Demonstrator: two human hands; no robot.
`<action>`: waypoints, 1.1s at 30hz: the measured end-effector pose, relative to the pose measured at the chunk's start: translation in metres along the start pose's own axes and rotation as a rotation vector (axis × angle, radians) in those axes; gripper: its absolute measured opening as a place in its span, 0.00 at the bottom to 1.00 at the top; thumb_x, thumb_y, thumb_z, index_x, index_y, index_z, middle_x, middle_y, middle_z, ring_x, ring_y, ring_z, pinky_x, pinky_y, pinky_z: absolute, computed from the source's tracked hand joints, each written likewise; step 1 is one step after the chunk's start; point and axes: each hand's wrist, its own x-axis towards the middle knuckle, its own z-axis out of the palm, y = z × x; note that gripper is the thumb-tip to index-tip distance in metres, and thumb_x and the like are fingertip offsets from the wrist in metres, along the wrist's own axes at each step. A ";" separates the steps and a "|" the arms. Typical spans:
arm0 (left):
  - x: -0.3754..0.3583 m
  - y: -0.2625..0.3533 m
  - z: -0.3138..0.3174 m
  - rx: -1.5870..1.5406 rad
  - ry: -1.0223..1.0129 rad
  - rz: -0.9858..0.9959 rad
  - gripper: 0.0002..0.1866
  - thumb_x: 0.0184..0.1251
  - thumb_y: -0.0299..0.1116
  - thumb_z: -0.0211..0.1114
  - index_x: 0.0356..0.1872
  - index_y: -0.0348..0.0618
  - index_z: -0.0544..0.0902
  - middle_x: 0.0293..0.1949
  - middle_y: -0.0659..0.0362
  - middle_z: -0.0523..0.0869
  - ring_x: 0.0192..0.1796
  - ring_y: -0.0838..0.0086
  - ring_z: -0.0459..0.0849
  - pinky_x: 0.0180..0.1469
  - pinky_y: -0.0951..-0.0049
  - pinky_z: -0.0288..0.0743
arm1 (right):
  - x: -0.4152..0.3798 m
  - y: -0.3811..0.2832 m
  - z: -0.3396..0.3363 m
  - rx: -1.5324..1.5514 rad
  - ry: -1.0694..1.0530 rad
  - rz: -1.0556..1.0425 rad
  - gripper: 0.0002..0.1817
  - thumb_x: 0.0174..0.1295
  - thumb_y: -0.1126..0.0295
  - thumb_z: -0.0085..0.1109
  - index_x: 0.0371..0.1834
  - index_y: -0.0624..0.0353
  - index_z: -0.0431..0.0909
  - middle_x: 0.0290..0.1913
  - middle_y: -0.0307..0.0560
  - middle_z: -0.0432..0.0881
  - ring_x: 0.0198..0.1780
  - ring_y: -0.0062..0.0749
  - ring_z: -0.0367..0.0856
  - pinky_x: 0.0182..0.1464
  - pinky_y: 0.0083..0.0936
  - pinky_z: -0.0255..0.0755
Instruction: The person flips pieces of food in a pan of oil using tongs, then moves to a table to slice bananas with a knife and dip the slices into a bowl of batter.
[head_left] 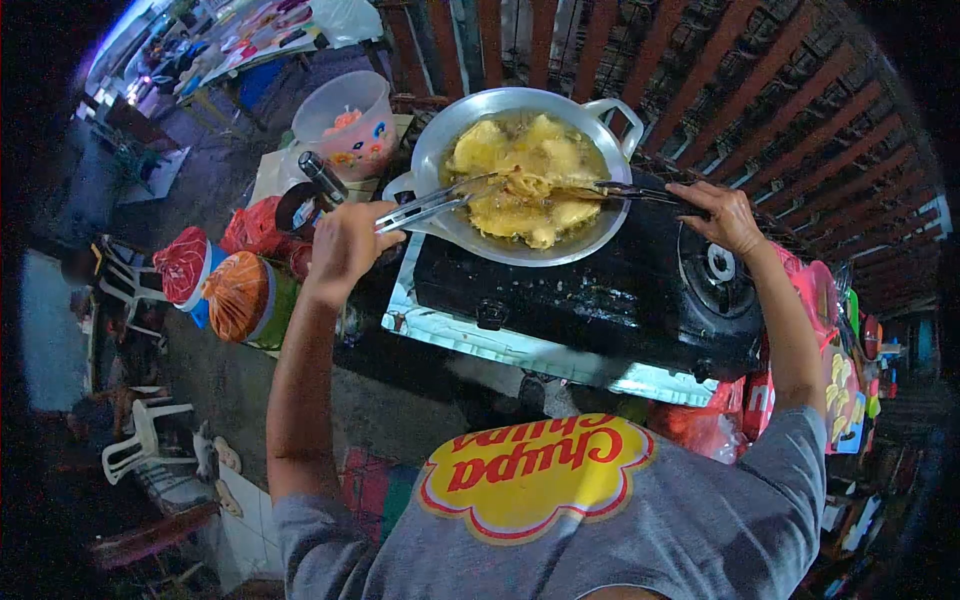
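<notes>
A wide metal pan [440,150] of bubbling oil sits on the left side of a black stove [560,290]. Several yellow battered pieces [545,145] float in the oil. My left hand [350,240], at the pan's left, is closed round metal tongs [425,207] whose tips reach the middle of the pan. At the right, my right hand [722,215] grips a dark-handled utensil [640,192] that extends over the oil. Both tools meet near a small clump of fried bits [528,184] at the centre.
Behind the pan's left stands a clear flowered tub [345,125] with orange items. Red and orange bags cover containers [238,297] at the left. A slatted wooden fence [740,90] runs behind the stove. The bare right burner [720,263] lies below my right hand.
</notes>
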 end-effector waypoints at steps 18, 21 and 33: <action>-0.008 -0.016 -0.026 0.036 -0.028 -0.191 0.18 0.47 0.38 0.72 0.43 0.51 0.84 0.32 0.52 0.85 0.38 0.57 0.84 0.39 0.61 0.75 | -0.007 0.015 -0.008 0.126 0.010 0.247 0.27 0.49 0.65 0.66 0.56 0.48 0.75 0.50 0.50 0.80 0.49 0.46 0.79 0.51 0.34 0.73; -0.008 -0.013 -0.036 0.084 -0.113 -0.311 0.19 0.48 0.39 0.71 0.44 0.52 0.83 0.30 0.52 0.85 0.38 0.57 0.84 0.40 0.60 0.75 | -0.008 0.010 -0.021 0.112 0.015 0.245 0.28 0.47 0.68 0.68 0.56 0.49 0.75 0.50 0.48 0.80 0.50 0.43 0.80 0.53 0.34 0.73; -0.022 0.009 -0.031 0.297 -0.027 -0.183 0.19 0.50 0.41 0.70 0.44 0.50 0.82 0.30 0.53 0.85 0.35 0.58 0.84 0.36 0.61 0.75 | 0.007 -0.063 -0.058 -0.147 -0.207 -0.147 0.29 0.41 0.68 0.67 0.53 0.46 0.76 0.33 0.43 0.78 0.34 0.42 0.79 0.38 0.35 0.74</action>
